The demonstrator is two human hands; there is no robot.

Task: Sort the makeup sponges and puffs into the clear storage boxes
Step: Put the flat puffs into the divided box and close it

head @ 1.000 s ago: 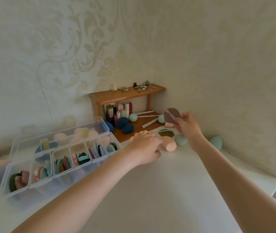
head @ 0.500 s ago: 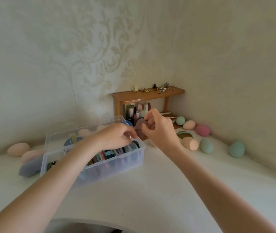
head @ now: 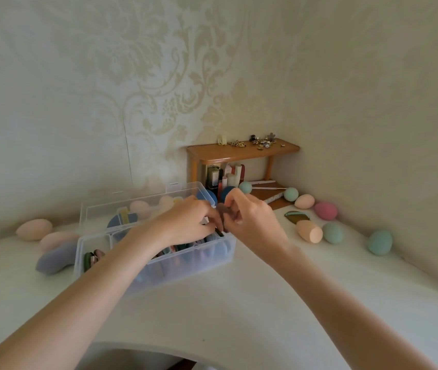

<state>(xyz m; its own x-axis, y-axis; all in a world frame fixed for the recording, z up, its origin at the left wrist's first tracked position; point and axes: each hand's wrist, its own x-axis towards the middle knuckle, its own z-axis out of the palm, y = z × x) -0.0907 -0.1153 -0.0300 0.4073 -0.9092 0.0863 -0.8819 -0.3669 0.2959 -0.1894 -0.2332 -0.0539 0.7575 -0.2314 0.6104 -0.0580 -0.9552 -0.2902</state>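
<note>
Right hand (head: pixel 249 222) pinches a brownish flat puff (head: pixel 223 210) at its edge, directly above the right-end compartment of the clear storage box (head: pixel 156 263). Left hand (head: pixel 188 222), fingers curled, meets the same puff from the other side; whether it grips the puff or parts the stored ones cannot be told. Step in hand, by judgement: seating this puff upright among those already filed. Next move calls for a gap in the row and a downward push. Outstanding on the worktop (head: pixel 239 311): a peach sponge (head: pixel 309 231), a pink sponge (head: pixel 326 210) and a teal sponge (head: pixel 379 242).
</note>
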